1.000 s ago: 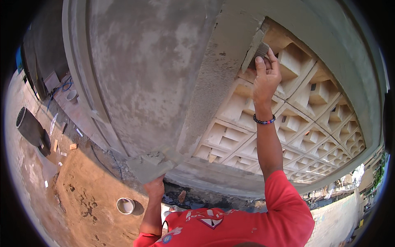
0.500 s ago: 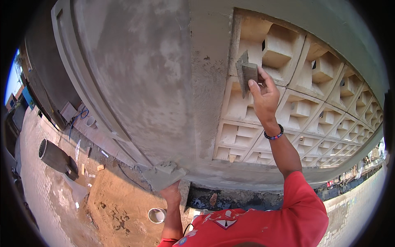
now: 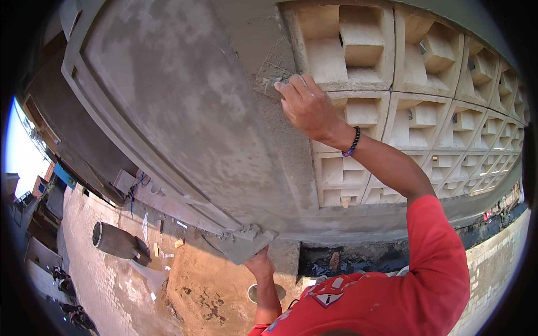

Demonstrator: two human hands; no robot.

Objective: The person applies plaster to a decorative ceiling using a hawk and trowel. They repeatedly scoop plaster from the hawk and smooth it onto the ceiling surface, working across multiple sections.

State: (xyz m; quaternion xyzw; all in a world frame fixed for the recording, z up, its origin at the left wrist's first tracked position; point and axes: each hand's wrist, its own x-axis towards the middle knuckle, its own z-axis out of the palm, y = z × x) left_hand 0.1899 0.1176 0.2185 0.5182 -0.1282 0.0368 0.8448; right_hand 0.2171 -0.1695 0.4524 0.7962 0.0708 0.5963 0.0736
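My right hand (image 3: 308,109) is raised to the plaster strip (image 3: 283,131) beside the openwork blocks, its fingers closed. The small plastering float seen in it half a second ago is now mostly hidden behind the fingers. Just above the knuckles, a rough patch of wet mortar (image 3: 274,66) clings to the strip. Low against the wall, my left hand (image 3: 260,264) grips a flat mortar board (image 3: 241,251) from beneath. A heap of grey mortar (image 3: 245,232) rests along the board's wall side.
Pale openwork blocks (image 3: 367,61) fill the wall opening on the right. Raised moulding (image 3: 126,126) borders the smooth wall on the left. Below lie a sand pile (image 3: 193,280), a dark barrel (image 3: 117,241), a bucket (image 3: 253,293) partly behind my left arm, and a dark wet trench (image 3: 370,259).
My right hand has moved left from in front of the blocks to the plaster strip, turning so its back faces me. The view has shifted; my left hand still supports the mortar board.
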